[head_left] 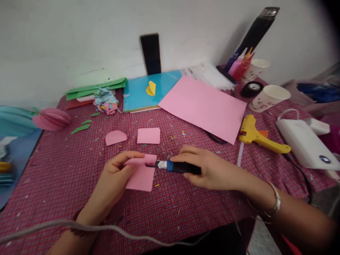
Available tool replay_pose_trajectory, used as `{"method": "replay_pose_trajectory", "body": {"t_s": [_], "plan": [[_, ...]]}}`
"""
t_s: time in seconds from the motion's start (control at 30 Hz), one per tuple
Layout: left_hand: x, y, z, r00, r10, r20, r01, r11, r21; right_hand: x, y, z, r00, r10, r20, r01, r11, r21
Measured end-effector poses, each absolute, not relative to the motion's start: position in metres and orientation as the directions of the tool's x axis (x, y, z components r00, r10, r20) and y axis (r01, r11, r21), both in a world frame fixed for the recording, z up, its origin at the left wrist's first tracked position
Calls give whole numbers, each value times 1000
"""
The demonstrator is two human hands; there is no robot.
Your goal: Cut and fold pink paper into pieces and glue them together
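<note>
My left hand (117,173) pinches a folded piece of pink paper (140,180) between thumb and fingers. In my right hand (199,164) is a utility knife (180,166) with a black and blue handle. Its dark blade points left and reaches in at the paper's fold, between the upper flap and the lower sheet. Just beyond the hands, a pink half-round piece (116,137) and a small pink rectangle (148,135) lie flat on the checked tablecloth (170,212).
A large pink sheet (204,106) overlaps a blue sheet stack (138,94). Paper scraps (105,100) are heaped at back left. On the right are a yellow glue gun (255,134), paper cups (271,97) and a white power bank (305,141). A pale cord (114,229) crosses low in front.
</note>
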State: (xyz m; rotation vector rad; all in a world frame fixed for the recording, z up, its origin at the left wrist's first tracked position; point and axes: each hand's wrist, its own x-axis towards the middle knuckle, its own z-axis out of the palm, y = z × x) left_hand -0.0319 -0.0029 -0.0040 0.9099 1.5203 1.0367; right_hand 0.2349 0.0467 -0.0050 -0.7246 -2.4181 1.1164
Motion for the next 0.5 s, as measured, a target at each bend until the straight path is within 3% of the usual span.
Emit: {"method": "replay_pose_trajectory", "body": {"t_s": [0.17,0.33,0.5], "plan": [[-31,-6,1,-78,967,-243,-22,242,970,235,43,-7,-757,636,149,348,585,-733],[-13,-9,-2,-156,952,-265,-12,266,964,232,38,-12,-727,672,140,432,606,-668],[-8,-19,-15,-44,870,-492,-179,478,860,231,35,-14,-731,661,167,445,648,-618]]}}
